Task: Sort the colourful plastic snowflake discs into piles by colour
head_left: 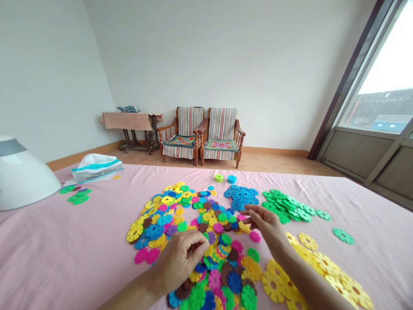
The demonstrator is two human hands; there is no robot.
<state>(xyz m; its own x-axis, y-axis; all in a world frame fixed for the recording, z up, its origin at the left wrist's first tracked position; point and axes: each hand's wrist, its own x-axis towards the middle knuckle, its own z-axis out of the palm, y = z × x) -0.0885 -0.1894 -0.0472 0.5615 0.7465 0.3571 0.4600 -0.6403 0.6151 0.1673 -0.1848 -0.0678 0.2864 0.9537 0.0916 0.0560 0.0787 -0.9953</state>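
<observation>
My left hand [185, 254] hovers over the near side of a mixed heap of flower-shaped plastic discs [214, 280] in many colours. Its fingers are curled in with the thumb against them; whatever they hold, if anything, is hidden. A sliver of green shows by the fingertips, and I cannot tell whether it is held. My right hand [263, 219] reaches to the near edge of a pile of blue discs [241, 196], fingers stretched out and apart, nothing seen in them. Right of it lies a pile of green discs [287, 206]; under the forearm spread large yellow discs [322, 267].
A small green stack [219, 178] and a small blue stack [231, 179] stand behind the piles. One green disc [343, 235] lies apart on the pink cloth [80, 254]. At left are a tissue pack [97, 169], a few loose discs [78, 196] and a white cone-shaped object [26, 176].
</observation>
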